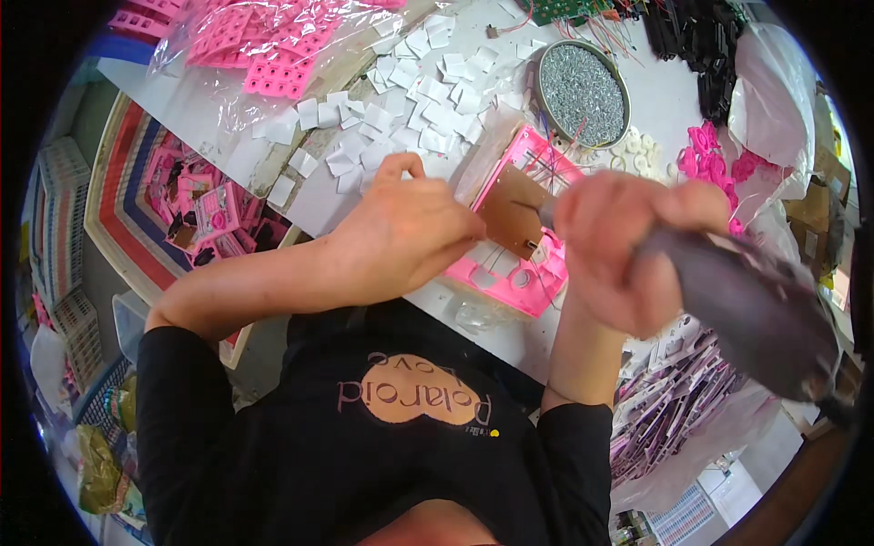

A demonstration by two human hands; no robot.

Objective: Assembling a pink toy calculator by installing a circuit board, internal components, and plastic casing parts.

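Note:
A pink plastic housing lies on the table in front of me, with a brown circuit board and thin wires in it. My right hand is wrapped round a dark electric screwdriver, blurred by motion. Its shaft points left at the board; whether the tip touches a screw I cannot tell. My left hand is at the housing's left side, fingers curled, the fingertips at the board's edge. Anything pinched in them is hidden.
Beyond the housing stands a round tin of small screws. White paper squares are scattered to its left. Pink parts in a clear bag lie far left. A striped basket holds pink pieces. Black parts lie far right.

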